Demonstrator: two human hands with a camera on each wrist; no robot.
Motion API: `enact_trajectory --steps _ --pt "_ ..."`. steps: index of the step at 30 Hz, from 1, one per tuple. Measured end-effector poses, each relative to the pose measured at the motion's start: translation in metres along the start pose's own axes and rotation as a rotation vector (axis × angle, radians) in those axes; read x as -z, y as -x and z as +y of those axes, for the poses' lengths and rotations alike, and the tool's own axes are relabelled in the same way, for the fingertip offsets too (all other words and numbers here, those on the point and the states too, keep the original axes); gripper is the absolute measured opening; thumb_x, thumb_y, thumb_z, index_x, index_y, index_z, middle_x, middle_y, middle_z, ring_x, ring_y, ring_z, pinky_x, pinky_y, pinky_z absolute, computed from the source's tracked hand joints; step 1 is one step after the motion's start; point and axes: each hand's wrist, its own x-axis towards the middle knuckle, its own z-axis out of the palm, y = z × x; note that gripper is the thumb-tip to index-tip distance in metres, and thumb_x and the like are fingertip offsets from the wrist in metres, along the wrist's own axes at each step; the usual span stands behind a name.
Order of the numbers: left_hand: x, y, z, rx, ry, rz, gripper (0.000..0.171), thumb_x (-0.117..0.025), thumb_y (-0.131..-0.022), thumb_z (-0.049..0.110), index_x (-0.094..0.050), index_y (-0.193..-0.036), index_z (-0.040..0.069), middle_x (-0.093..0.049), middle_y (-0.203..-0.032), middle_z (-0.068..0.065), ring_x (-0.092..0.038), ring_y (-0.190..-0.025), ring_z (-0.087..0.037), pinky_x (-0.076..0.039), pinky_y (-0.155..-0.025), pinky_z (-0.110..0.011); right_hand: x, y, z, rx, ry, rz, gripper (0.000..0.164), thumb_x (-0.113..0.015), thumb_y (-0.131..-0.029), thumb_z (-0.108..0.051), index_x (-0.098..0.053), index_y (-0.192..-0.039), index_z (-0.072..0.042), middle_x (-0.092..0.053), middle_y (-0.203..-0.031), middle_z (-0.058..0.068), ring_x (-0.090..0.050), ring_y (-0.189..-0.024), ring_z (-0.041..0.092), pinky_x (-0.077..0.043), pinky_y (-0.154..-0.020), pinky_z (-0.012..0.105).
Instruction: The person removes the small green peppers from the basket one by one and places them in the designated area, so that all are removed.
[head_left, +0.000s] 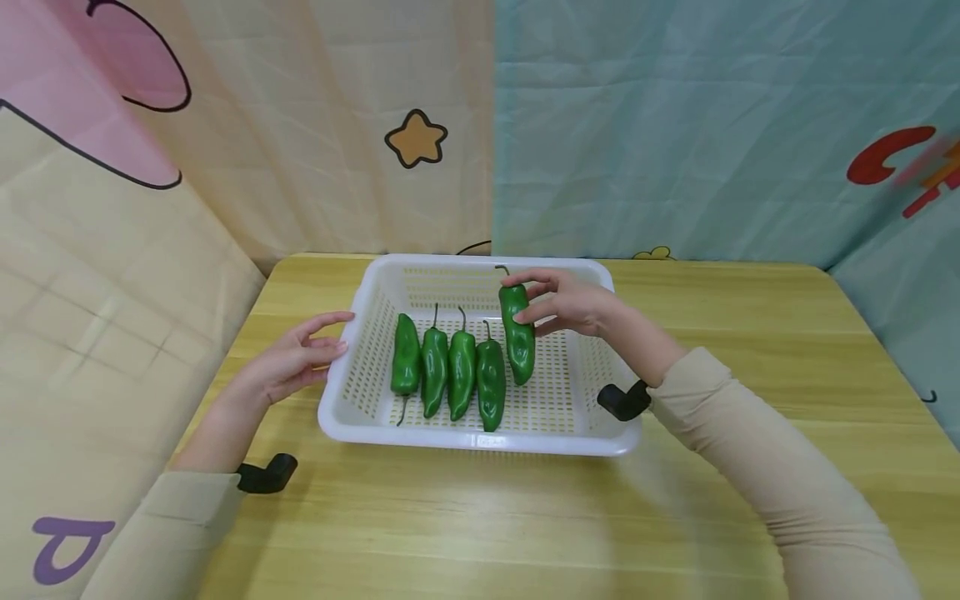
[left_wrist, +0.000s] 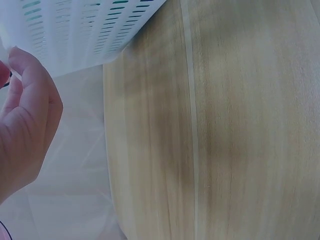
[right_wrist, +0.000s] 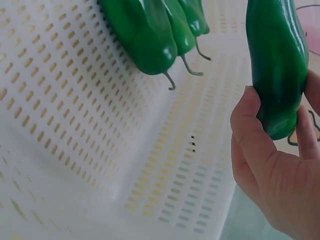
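A white plastic basket [head_left: 480, 442] with slotted walls holds several green peppers [head_left: 461, 375] in a row, stems mostly away from me and the leftmost one turned the other way. My right hand [head_left: 566, 304] grips another green pepper [head_left: 519, 354] near its stem end, thumb on one side and fingers on the other, just right of the row. In the right wrist view this pepper [right_wrist: 277, 55] is held raised over the basket floor. Outside the basket, my left hand [head_left: 296, 362] touches the left rim with its fingertips, fingers loosely extended.
The basket stands on a wooden table [head_left: 480, 525] near its back edge. Printed curtains [head_left: 645, 125] hang behind the table and along both sides. A black wrist mount [head_left: 624, 402] on the right arm overlaps the basket's right rim in the head view.
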Motion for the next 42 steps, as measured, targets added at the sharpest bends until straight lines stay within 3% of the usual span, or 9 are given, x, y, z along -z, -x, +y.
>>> enact_trajectory --steps 13,21,34,42 --pt "0.001 -0.001 -0.001 0.003 0.003 0.006 0.036 -0.054 -0.093 0.001 -0.049 -0.119 0.025 -0.067 -0.094 -0.003 -0.065 -0.087 -0.017 -0.057 -0.073 -0.031 0.032 0.027 -0.019 0.009 0.004 0.064 0.056 -0.061 -0.085 0.006 -0.041 -0.137 -0.006 -0.036 -0.123 0.02 -0.058 -0.089 0.02 -0.054 -0.08 0.041" --pt "0.001 -0.003 0.0 -0.019 0.052 -0.033 0.035 -0.051 -0.094 -0.002 -0.05 -0.118 0.024 -0.067 -0.095 -0.005 -0.065 -0.087 -0.018 -0.057 -0.073 -0.031 0.055 0.045 -0.022 0.015 0.034 0.119 0.055 -0.061 -0.087 0.003 -0.041 -0.137 -0.008 -0.035 -0.124 0.019 -0.059 -0.09 0.019 -0.054 -0.08 0.04" --pt "0.0 -0.003 -0.001 -0.004 0.054 -0.01 0.036 -0.052 -0.093 -0.002 -0.048 -0.119 0.023 -0.067 -0.092 -0.005 -0.066 -0.085 -0.018 -0.057 -0.072 -0.031 0.087 0.074 0.003 0.01 0.04 0.209 0.048 -0.062 -0.087 0.0 -0.048 -0.13 -0.016 -0.038 -0.12 0.015 -0.059 -0.09 0.018 -0.054 -0.081 0.039" --pt "0.004 -0.003 -0.004 -0.029 0.05 -0.041 0.035 -0.05 -0.094 -0.002 -0.049 -0.119 0.023 -0.067 -0.093 -0.005 -0.066 -0.086 -0.018 -0.057 -0.072 -0.031 0.101 0.082 0.02 0.003 -0.013 0.184 0.041 -0.061 -0.088 0.0 -0.051 -0.121 -0.023 -0.042 -0.115 0.011 -0.059 -0.09 0.016 -0.054 -0.079 0.035"
